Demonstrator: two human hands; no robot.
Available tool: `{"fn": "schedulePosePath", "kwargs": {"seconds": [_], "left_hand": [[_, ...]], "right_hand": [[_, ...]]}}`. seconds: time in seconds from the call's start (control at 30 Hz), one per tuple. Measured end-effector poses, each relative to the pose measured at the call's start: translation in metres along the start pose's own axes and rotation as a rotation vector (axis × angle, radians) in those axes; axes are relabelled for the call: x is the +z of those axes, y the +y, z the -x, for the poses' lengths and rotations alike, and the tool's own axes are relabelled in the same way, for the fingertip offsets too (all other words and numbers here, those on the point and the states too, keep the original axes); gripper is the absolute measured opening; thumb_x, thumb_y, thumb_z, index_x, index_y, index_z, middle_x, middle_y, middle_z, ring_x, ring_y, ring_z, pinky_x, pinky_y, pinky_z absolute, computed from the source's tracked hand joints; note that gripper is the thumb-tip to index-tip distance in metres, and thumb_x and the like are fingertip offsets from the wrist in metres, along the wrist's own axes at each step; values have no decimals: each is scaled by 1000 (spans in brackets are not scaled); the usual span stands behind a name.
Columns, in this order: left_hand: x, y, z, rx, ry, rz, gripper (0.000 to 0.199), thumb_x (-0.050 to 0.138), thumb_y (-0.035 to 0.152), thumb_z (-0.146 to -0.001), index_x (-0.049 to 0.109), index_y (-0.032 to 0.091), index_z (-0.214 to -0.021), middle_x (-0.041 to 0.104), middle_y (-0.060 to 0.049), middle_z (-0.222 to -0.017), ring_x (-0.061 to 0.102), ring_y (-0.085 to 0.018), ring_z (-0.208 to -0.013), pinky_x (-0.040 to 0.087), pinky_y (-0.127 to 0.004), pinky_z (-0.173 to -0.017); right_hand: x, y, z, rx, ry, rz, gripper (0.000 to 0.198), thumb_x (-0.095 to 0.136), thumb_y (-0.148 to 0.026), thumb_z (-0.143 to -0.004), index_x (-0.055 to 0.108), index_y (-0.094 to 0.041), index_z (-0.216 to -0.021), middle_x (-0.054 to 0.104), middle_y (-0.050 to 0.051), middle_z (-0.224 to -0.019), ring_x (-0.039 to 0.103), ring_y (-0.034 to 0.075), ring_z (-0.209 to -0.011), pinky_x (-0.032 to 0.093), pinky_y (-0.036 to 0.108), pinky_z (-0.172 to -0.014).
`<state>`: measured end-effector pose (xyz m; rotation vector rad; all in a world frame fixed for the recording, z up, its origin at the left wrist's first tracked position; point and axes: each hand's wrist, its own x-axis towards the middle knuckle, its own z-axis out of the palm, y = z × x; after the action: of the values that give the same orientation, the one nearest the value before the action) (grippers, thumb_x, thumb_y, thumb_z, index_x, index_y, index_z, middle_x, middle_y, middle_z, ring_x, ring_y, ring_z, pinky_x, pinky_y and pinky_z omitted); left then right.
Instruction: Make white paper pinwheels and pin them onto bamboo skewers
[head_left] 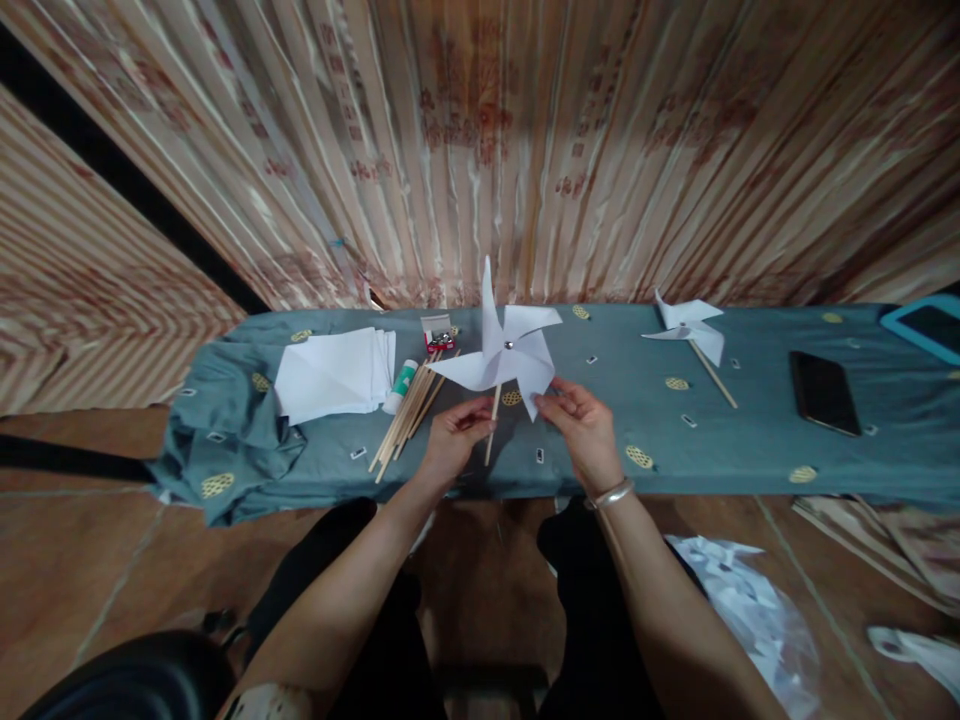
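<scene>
A white paper pinwheel (516, 362) is held up over the middle of the cloth-covered table, a shiny pin at its centre. My left hand (459, 432) is closed round its wooden stick, pinching it below the blades. With thumb and fingers, my right hand (579, 420) pinches the edge of the lower right blade. Left of the pinwheel lie several loose wooden sticks (405, 420). A glue stick (401, 386) with a green label rests beside them, and a small red and white box of pins (439, 338) stands open behind.
A stack of white paper (334, 372) lies at the left. Another pinwheel (688, 328) lies on the right part of the table (735, 440), then a black phone (823, 392) and a blue-framed object (930, 325). Below, a clear bag with white paper pieces (750, 600) sits on the floor.
</scene>
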<state>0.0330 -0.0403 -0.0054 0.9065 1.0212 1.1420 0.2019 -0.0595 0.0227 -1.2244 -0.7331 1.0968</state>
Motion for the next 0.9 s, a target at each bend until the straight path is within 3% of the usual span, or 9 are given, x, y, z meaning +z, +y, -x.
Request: {"fn": "schedulePosePath", "kwargs": {"seconds": [0.23, 0.33, 0.43, 0.57, 0.73, 0.9], "left_hand": [[1, 2, 1, 18, -29, 14, 33, 83, 24, -52, 76, 16, -83, 73, -1, -75, 64, -17, -74, 50, -32, -80], [1, 3, 1, 32, -22, -15, 27, 83, 25, -53, 75, 16, -77, 73, -1, -74, 64, -18, -74, 50, -32, -81], [-1, 4, 1, 25, 0, -40, 25, 83, 26, -51, 74, 16, -72, 72, -1, -71, 64, -17, -71, 50, -32, -79], [-4, 5, 1, 5, -3, -55, 29, 86, 28, -49, 74, 16, -73, 74, -4, -73, 66, -20, -73, 52, -34, -78], [-3, 6, 5, -31, -23, -65, 29, 86, 29, -48, 74, 16, -71, 74, -3, -72, 65, -18, -71, 51, -33, -77], [1, 6, 8, -55, -35, -57, 24, 86, 26, -48, 74, 18, -67, 72, 0, -69, 63, -16, -68, 50, -31, -76]], "right_hand": [[26, 8, 25, 86, -202, 6, 48, 82, -41, -63, 62, -20, -100, 73, -1, -69, 64, 14, -62, 51, 28, -65], [28, 6, 28, 101, -220, 37, 45, 81, -43, -64, 63, -19, -98, 73, 1, -68, 66, 15, -64, 51, 27, -63], [17, 3, 19, 78, -166, 101, 38, 79, -45, -64, 67, -17, -86, 71, 1, -65, 65, 14, -61, 48, 25, -58], [-7, 2, 0, -54, -23, 226, 33, 74, -49, -66, 68, -19, -79, 69, 2, -61, 62, 15, -58, 47, 27, -56], [-26, -3, -11, -335, 213, 594, 37, 70, -44, -74, 70, -20, -103, 75, 7, -95, 66, 20, -81, 51, 38, -83], [-21, -7, -13, -409, 151, 629, 39, 68, -38, -78, 67, -21, -113, 74, 7, -100, 66, 21, -87, 49, 40, -90]]}}
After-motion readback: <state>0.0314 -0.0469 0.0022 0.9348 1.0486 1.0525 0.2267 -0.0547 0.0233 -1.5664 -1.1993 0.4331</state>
